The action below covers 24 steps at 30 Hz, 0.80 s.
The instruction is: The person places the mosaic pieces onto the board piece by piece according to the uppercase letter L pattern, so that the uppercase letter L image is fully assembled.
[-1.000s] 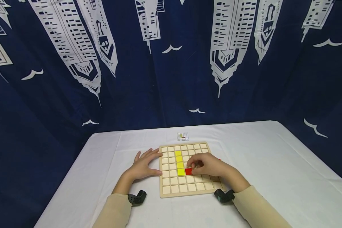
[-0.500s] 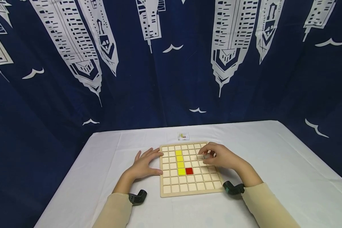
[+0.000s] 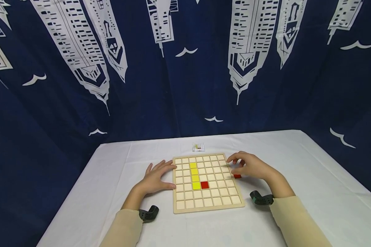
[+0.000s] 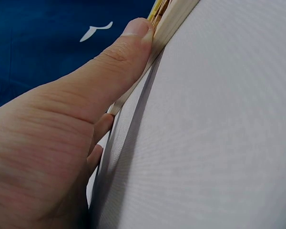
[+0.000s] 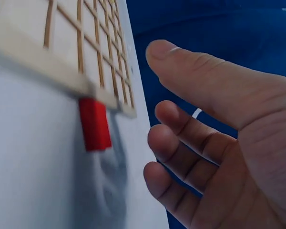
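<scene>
A wooden grid board point(image 3: 209, 209) lies on the table. Several yellow squares point(image 3: 195, 178) form a column in it, and one red square point(image 3: 204, 185) sits right of the lowest. My left hand point(image 3: 156, 179) rests at the board's left edge, fingers spread; its thumb point(image 4: 119, 57) touches the wooden rim in the left wrist view. Past the right edge, my right hand point(image 3: 251, 167) hovers with loosely bent fingers and nothing between them. Below it a loose red block point(image 3: 237, 176) lies against that edge; the right wrist view shows this block point(image 5: 94, 126) apart from the fingertips.
A small printed card point(image 3: 198, 147) with a coloured grid lies behind the board. The white-covered table point(image 3: 312, 192) ends at a dark blue curtain point(image 3: 173, 113) with white building prints. Each wrist wears a black device point(image 3: 261, 198).
My right hand has left the red square on the board and moved right, past the board's right edge. The loose red block there now shows more. My left hand has stayed put.
</scene>
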Tool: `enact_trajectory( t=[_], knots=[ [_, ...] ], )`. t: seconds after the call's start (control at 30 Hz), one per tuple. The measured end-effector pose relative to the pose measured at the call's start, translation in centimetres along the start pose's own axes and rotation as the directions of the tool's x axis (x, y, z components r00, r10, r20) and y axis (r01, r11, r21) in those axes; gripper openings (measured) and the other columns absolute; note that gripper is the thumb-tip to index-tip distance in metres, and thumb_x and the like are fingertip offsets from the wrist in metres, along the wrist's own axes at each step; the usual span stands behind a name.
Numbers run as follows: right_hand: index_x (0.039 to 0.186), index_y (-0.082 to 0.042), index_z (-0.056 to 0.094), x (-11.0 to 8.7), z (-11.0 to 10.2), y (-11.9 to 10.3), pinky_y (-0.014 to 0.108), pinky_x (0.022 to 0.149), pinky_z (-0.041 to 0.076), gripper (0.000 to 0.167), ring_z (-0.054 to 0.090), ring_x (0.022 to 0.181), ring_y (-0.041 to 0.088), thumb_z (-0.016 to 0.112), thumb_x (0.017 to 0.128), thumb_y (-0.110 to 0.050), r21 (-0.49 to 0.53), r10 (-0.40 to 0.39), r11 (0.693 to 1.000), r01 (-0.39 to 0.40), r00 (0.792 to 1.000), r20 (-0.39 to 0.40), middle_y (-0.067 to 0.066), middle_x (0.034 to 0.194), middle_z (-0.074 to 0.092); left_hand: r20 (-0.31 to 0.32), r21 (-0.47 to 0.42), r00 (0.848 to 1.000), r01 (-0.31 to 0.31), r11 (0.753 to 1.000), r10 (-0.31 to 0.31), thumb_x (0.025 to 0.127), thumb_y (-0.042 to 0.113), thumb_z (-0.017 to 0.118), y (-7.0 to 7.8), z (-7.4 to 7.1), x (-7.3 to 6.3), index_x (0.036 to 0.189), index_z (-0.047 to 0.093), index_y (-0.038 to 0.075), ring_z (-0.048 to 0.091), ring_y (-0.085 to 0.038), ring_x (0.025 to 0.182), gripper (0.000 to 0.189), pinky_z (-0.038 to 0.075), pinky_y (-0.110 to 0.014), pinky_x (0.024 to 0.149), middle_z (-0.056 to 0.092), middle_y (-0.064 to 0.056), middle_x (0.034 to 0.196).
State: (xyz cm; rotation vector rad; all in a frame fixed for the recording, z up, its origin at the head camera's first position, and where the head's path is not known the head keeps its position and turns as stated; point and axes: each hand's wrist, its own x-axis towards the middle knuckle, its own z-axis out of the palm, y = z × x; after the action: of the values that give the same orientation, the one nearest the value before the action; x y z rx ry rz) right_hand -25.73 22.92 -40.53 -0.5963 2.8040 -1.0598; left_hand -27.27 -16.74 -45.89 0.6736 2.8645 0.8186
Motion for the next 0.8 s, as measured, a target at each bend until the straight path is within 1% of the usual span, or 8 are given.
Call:
enact_trajectory(
  t=[0.13,0.27,0.53,0.67,0.8],
  knots=[
    [0.117,-0.008,0.067,-0.1,-0.2,0.7,0.022,0.066,0.047,0.038,0.052,0.079,0.016,0.081,0.082,-0.015,0.002,0.020,1.000,-0.020,1.000,0.012,0.012,0.106,0.061,-0.002,0.000,1.000,-0.003,1.000,0.003,0.071,0.053,0.084,0.0,-0.1,0.0,0.145,0.051,0.030,0.018,-0.030,0.156,0.084,-0.007,-0.064,0.124,0.034,0.001,0.164],
    [0.117,-0.008,0.066,-0.2,-0.2,1.4,0.023,0.068,0.045,0.038,0.051,0.079,0.016,0.081,0.082,-0.016,0.007,0.045,0.999,-0.045,0.998,0.031,0.011,0.105,0.061,0.001,-0.004,1.000,0.000,1.000,0.000,0.072,0.053,0.083,0.0,-0.1,0.0,0.145,0.051,0.031,0.017,-0.028,0.157,0.083,-0.009,-0.062,0.124,0.033,0.002,0.164],
    [0.114,-0.007,0.067,-0.4,0.1,2.7,0.022,0.067,0.042,0.035,0.047,0.079,0.014,0.080,0.082,-0.012,0.030,0.041,0.999,-0.043,0.997,0.065,0.008,0.098,0.058,-0.004,-0.005,1.000,-0.009,1.000,0.009,0.072,0.053,0.083,-0.1,0.1,0.0,0.143,0.052,0.030,0.018,-0.030,0.156,0.081,-0.007,-0.064,0.124,0.034,0.001,0.164],
    [0.112,-0.008,0.067,-0.4,0.4,3.0,0.021,0.067,0.041,0.035,0.047,0.079,0.014,0.081,0.081,-0.014,0.039,0.044,0.998,-0.047,0.996,0.077,0.007,0.097,0.058,-0.004,-0.005,1.000,-0.012,1.000,0.012,0.072,0.053,0.083,-0.1,0.1,0.0,0.143,0.053,0.030,0.018,-0.030,0.156,0.080,-0.007,-0.063,0.124,0.034,0.002,0.164],
    [0.111,-0.009,0.068,-0.3,0.5,3.1,0.021,0.066,0.041,0.033,0.046,0.078,0.013,0.082,0.081,-0.014,0.024,0.046,0.999,-0.048,0.996,0.077,0.005,0.097,0.058,-0.009,-0.004,1.000,-0.018,1.000,0.018,0.073,0.052,0.083,-0.1,0.1,0.0,0.143,0.052,0.029,0.019,-0.031,0.156,0.080,-0.006,-0.064,0.124,0.034,0.001,0.164]
  ],
)
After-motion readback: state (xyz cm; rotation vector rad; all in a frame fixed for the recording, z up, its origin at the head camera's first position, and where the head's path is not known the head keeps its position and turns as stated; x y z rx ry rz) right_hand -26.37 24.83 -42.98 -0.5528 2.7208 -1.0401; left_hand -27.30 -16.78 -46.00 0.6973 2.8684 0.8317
